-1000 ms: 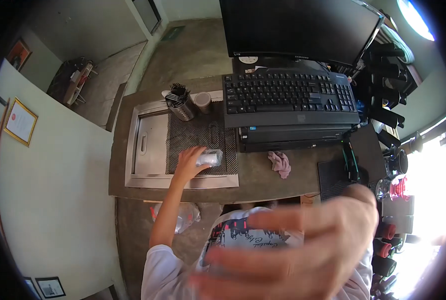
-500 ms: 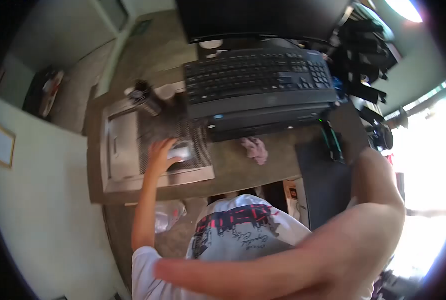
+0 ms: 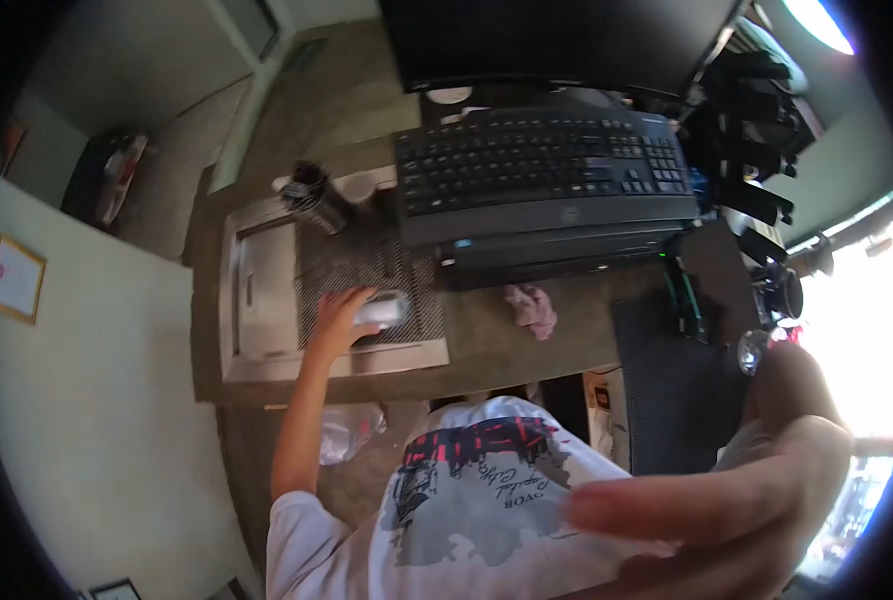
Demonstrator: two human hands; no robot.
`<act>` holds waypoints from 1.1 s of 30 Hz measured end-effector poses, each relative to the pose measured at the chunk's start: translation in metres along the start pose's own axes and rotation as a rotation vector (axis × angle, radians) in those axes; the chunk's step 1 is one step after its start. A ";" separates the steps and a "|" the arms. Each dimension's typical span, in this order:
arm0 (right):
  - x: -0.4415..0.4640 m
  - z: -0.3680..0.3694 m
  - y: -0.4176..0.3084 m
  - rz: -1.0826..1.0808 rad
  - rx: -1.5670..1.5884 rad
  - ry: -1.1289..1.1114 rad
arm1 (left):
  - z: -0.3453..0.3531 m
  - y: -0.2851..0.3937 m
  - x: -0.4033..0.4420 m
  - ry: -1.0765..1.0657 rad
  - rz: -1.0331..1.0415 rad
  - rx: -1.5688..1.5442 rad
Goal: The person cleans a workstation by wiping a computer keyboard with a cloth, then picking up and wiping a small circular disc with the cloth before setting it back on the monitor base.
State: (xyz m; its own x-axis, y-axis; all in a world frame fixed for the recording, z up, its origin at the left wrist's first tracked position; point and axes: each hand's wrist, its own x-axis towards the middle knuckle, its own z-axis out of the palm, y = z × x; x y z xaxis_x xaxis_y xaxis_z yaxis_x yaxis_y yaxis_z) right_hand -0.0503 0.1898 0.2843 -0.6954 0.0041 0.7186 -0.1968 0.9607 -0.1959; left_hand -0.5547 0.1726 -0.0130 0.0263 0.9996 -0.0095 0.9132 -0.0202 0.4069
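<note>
My left hand (image 3: 344,320) is closed around a small clear-and-white container (image 3: 384,309), thumb on the near side and fingers on the far side. The container is over the perforated metal panel (image 3: 421,315) at the left of the desk; whether it touches the panel I cannot tell. Its exact kind is unclear. Close to the camera, at lower right, looms my right hand (image 3: 756,495), blurred and large, a finger stretched out to the left. Nothing shows in its grasp, and its lower part is dark. Right of the panel lies a crumpled pink cloth (image 3: 533,311).
A black keyboard (image 3: 541,160) rests on a dark flat case (image 3: 566,250) below a monitor (image 3: 556,45). Behind the panel stand a dark cup (image 3: 316,205) and a pale cup (image 3: 359,187). Black stands (image 3: 756,130) crowd the right side. A plastic bag (image 3: 349,432) lies below the desk edge.
My right hand's fingertip has drawn back to the right, uncovering more of the shirt. The view has shifted, so the desk sits further right. My left hand keeps hold of the container.
</note>
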 end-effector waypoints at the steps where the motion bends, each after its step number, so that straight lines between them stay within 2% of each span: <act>1: 0.091 0.057 0.040 0.032 -0.035 -0.007 | 0.012 0.009 0.011 -0.005 0.053 -0.021; 3: 0.061 0.005 0.057 0.106 -0.099 -0.012 | 0.025 0.025 0.033 -0.067 0.115 -0.033; 5: 0.063 0.016 0.057 0.087 -0.078 0.009 | 0.005 0.010 0.018 -0.104 0.050 0.019; 7: 0.105 0.077 0.032 0.045 -0.022 0.027 | 0.000 0.003 0.002 -0.071 0.030 0.049; 8: 0.098 0.039 0.041 0.026 -0.002 0.029 | 0.003 0.004 0.002 -0.043 0.054 0.061; 10: 0.068 0.042 0.037 0.019 -0.011 0.025 | 0.010 0.005 0.008 -0.013 0.105 0.064; 11: 0.117 0.078 0.050 0.032 -0.024 0.026 | 0.012 0.005 0.007 -0.046 0.053 0.066; 13: 0.093 0.036 0.068 0.079 -0.060 0.040 | 0.015 0.006 0.011 -0.133 -0.032 0.078; 15: 0.129 0.093 0.042 0.030 -0.018 0.059 | 0.007 0.005 0.008 -0.124 -0.045 0.076; 16: 0.078 0.052 0.045 -0.005 0.016 0.059 | 0.005 0.006 0.007 -0.122 -0.044 0.054; 20: 0.071 0.047 0.035 -0.025 0.060 0.016 | 0.012 0.009 0.008 -0.097 -0.043 -0.069; 22: 0.072 0.083 0.063 0.048 -0.168 0.022 | 0.004 -0.001 0.000 -0.071 -0.073 -0.083; 24: 0.066 0.119 0.105 0.154 -0.080 -0.162 | 0.007 -0.014 0.001 0.024 0.000 -0.197; 25: 0.054 0.151 0.122 0.227 -0.004 -0.173 | 0.009 -0.018 0.001 0.073 0.039 -0.256; 28: 0.015 0.247 0.159 0.475 0.302 -0.255 | 0.010 -0.023 -0.007 0.163 -0.015 -0.242; 30: -0.002 0.302 0.171 0.658 0.397 -0.301 | 0.008 -0.022 -0.011 0.207 -0.041 -0.235; 31: -0.010 0.326 0.175 0.652 0.399 -0.303 | 0.003 -0.017 -0.012 0.177 -0.161 -0.358; 33: -0.022 0.369 0.180 0.739 0.232 -0.161 | -0.001 -0.008 -0.016 0.110 -0.401 -0.605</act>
State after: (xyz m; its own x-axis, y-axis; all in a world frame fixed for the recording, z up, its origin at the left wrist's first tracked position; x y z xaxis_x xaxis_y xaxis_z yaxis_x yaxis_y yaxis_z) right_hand -0.3254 0.2605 -0.0128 -0.7903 0.5614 0.2456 0.2289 0.6422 -0.7315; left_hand -0.5632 0.1563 -0.0154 -0.3328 0.9246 -0.1852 0.4586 0.3303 0.8250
